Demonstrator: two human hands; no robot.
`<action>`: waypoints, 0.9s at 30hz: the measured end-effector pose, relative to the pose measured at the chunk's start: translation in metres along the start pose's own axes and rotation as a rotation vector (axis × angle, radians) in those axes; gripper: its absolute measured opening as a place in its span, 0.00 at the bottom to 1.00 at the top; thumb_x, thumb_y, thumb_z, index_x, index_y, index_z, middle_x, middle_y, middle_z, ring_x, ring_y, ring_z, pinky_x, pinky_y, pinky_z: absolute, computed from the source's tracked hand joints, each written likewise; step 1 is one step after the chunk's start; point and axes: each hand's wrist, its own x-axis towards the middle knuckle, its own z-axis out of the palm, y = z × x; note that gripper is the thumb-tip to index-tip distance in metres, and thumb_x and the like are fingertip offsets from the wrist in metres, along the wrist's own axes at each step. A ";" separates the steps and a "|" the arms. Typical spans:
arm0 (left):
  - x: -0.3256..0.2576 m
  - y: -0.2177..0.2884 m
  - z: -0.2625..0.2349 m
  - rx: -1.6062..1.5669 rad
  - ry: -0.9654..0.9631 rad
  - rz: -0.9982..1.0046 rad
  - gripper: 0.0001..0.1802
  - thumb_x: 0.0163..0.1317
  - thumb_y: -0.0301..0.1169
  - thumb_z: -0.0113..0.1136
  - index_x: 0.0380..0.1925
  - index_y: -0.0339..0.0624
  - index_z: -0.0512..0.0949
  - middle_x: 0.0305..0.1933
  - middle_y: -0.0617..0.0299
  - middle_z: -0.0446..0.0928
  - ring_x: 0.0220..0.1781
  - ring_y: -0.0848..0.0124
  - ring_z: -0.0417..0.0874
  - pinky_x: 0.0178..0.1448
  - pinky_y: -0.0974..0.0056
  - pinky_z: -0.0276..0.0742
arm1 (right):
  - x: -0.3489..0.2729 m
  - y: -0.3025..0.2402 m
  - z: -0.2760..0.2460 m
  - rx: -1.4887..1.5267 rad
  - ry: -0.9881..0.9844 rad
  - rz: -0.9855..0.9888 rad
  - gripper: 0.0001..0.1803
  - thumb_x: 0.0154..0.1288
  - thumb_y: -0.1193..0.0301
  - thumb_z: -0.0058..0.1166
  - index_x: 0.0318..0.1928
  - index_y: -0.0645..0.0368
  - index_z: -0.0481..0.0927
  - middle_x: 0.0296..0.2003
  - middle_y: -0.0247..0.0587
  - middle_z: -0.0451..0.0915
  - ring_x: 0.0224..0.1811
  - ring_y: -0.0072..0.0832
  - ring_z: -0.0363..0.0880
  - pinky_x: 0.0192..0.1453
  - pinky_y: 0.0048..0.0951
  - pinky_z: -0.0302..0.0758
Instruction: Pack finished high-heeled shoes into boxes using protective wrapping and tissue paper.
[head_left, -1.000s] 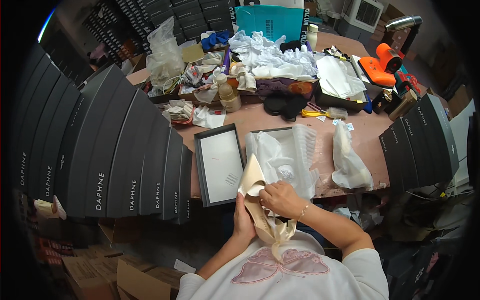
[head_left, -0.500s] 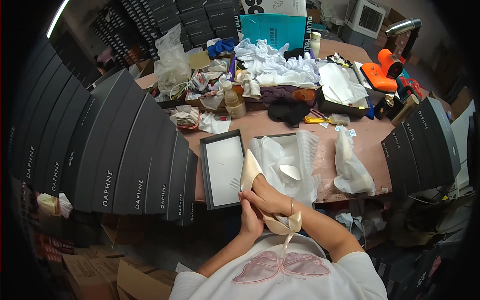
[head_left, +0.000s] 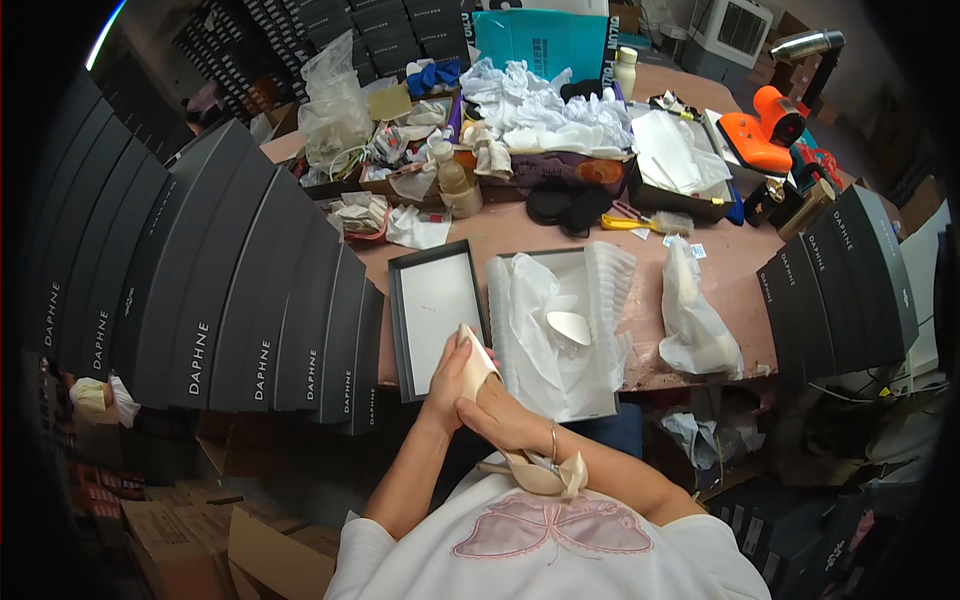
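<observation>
A cream pointed-toe shoe (head_left: 483, 374) is held between my hands, close to my body at the table's front edge. My left hand (head_left: 445, 388) wraps round its toe from the left side. My right hand (head_left: 500, 415) is closed at the shoe's opening, its fingertips partly hidden inside. The heel part with its ribbon bow (head_left: 572, 474) lies under my right wrist. Beyond my hands stand an open shoe box (head_left: 597, 412) lined with white tissue paper (head_left: 528, 300) and, to its left, the upturned lid (head_left: 398, 330). A white oval piece (head_left: 569, 327) rests on the tissue.
Dark shoe boxes (head_left: 210, 290) stand stacked at the left, more (head_left: 845, 265) at the right. A paper-wrapped item (head_left: 695, 320) lies right of the open box. Behind are a yellow-handled brush (head_left: 640, 222), a bottle (head_left: 457, 185), crumpled white paper (head_left: 545, 105) and an orange device (head_left: 757, 140).
Both hands and the shoe have come nearer my body and to the left. My left hand has moved up round the toe. The whole view has shifted slightly.
</observation>
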 end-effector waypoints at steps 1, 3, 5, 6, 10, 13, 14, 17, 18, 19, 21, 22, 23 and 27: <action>-0.002 0.011 0.002 -0.015 0.026 0.026 0.22 0.71 0.40 0.44 0.61 0.45 0.59 0.42 0.57 0.72 0.41 0.69 0.78 0.44 0.63 0.79 | 0.004 -0.004 0.000 -0.014 0.004 -0.003 0.38 0.71 0.54 0.40 0.65 0.77 0.52 0.64 0.73 0.55 0.68 0.62 0.51 0.73 0.44 0.48; -0.014 0.011 0.000 0.018 0.070 0.017 0.26 0.71 0.40 0.45 0.65 0.46 0.55 0.45 0.56 0.71 0.45 0.68 0.77 0.48 0.62 0.78 | 0.006 -0.016 0.003 -0.042 0.013 -0.011 0.38 0.71 0.53 0.40 0.64 0.77 0.55 0.62 0.72 0.58 0.67 0.62 0.53 0.72 0.45 0.50; -0.028 0.005 0.004 0.057 0.097 0.031 0.28 0.72 0.40 0.45 0.67 0.45 0.54 0.48 0.56 0.71 0.48 0.67 0.76 0.51 0.62 0.77 | 0.003 -0.012 0.011 -0.026 0.086 -0.060 0.38 0.71 0.51 0.41 0.63 0.75 0.58 0.60 0.73 0.61 0.66 0.61 0.55 0.71 0.44 0.53; -0.028 -0.002 -0.003 0.026 -0.017 0.066 0.29 0.72 0.40 0.44 0.69 0.45 0.52 0.51 0.56 0.69 0.52 0.67 0.74 0.55 0.62 0.75 | 0.000 -0.015 0.006 -0.014 0.055 -0.008 0.37 0.71 0.51 0.41 0.63 0.75 0.58 0.59 0.73 0.62 0.65 0.62 0.57 0.70 0.44 0.53; -0.024 0.001 0.001 0.037 -0.050 0.139 0.29 0.73 0.41 0.43 0.69 0.42 0.53 0.51 0.57 0.69 0.52 0.68 0.74 0.55 0.62 0.74 | 0.010 -0.009 0.006 -0.067 0.123 -0.078 0.36 0.71 0.49 0.40 0.54 0.77 0.67 0.49 0.73 0.69 0.56 0.63 0.64 0.64 0.48 0.59; -0.033 -0.005 0.001 -0.063 -0.001 0.160 0.28 0.73 0.41 0.43 0.67 0.41 0.56 0.51 0.56 0.70 0.51 0.68 0.74 0.54 0.62 0.74 | 0.007 -0.005 -0.001 -0.095 -0.028 -0.021 0.38 0.70 0.46 0.39 0.47 0.79 0.70 0.44 0.73 0.70 0.50 0.62 0.66 0.60 0.48 0.62; -0.035 -0.004 0.005 -0.069 0.027 0.134 0.26 0.72 0.41 0.43 0.66 0.40 0.58 0.52 0.56 0.70 0.50 0.67 0.75 0.54 0.62 0.75 | 0.004 -0.003 -0.004 -0.107 -0.066 -0.028 0.38 0.70 0.46 0.40 0.46 0.80 0.70 0.43 0.74 0.70 0.49 0.62 0.67 0.60 0.47 0.62; -0.021 -0.008 0.001 -0.043 0.021 0.033 0.25 0.72 0.41 0.44 0.65 0.44 0.59 0.51 0.55 0.71 0.48 0.64 0.78 0.52 0.57 0.79 | -0.011 -0.031 -0.029 -0.067 -0.225 0.023 0.36 0.70 0.46 0.42 0.51 0.75 0.68 0.46 0.67 0.71 0.50 0.57 0.69 0.61 0.43 0.63; -0.009 -0.013 -0.016 -0.144 -0.014 -0.017 0.26 0.72 0.39 0.45 0.66 0.44 0.58 0.51 0.55 0.72 0.49 0.64 0.79 0.51 0.58 0.80 | -0.018 -0.044 -0.042 0.068 -0.326 0.067 0.36 0.70 0.47 0.42 0.55 0.73 0.66 0.49 0.65 0.70 0.52 0.56 0.69 0.63 0.42 0.62; -0.008 -0.009 -0.016 -0.109 -0.035 0.004 0.26 0.72 0.38 0.45 0.67 0.43 0.57 0.51 0.55 0.72 0.49 0.66 0.78 0.52 0.60 0.79 | -0.023 -0.049 -0.052 0.201 -0.427 0.107 0.36 0.70 0.47 0.42 0.59 0.71 0.65 0.52 0.63 0.69 0.54 0.56 0.69 0.66 0.42 0.60; -0.010 0.000 -0.011 -0.039 -0.078 0.046 0.28 0.72 0.36 0.45 0.68 0.41 0.55 0.52 0.57 0.72 0.49 0.69 0.77 0.53 0.64 0.77 | -0.031 -0.049 -0.063 -0.002 -0.460 0.197 0.37 0.68 0.46 0.44 0.64 0.65 0.63 0.55 0.60 0.69 0.56 0.50 0.71 0.67 0.41 0.59; -0.010 0.004 -0.009 -0.038 -0.084 0.052 0.28 0.72 0.35 0.46 0.69 0.41 0.55 0.53 0.58 0.72 0.49 0.71 0.77 0.52 0.65 0.78 | -0.030 -0.051 -0.067 -0.159 -0.427 0.190 0.38 0.68 0.46 0.45 0.65 0.63 0.62 0.56 0.59 0.69 0.58 0.49 0.70 0.68 0.41 0.59; -0.011 0.004 -0.006 -0.035 -0.079 0.064 0.27 0.72 0.36 0.45 0.67 0.42 0.56 0.51 0.57 0.72 0.48 0.70 0.78 0.51 0.65 0.78 | -0.030 -0.052 -0.071 -0.317 -0.392 0.182 0.38 0.67 0.45 0.45 0.67 0.61 0.62 0.57 0.59 0.69 0.60 0.47 0.70 0.68 0.40 0.58; -0.013 0.005 0.007 0.012 -0.094 0.074 0.27 0.73 0.38 0.44 0.69 0.44 0.55 0.54 0.56 0.72 0.53 0.67 0.77 0.54 0.62 0.77 | -0.045 -0.033 -0.056 -0.693 -0.044 0.036 0.40 0.64 0.42 0.45 0.68 0.56 0.62 0.69 0.62 0.52 0.73 0.55 0.46 0.72 0.54 0.46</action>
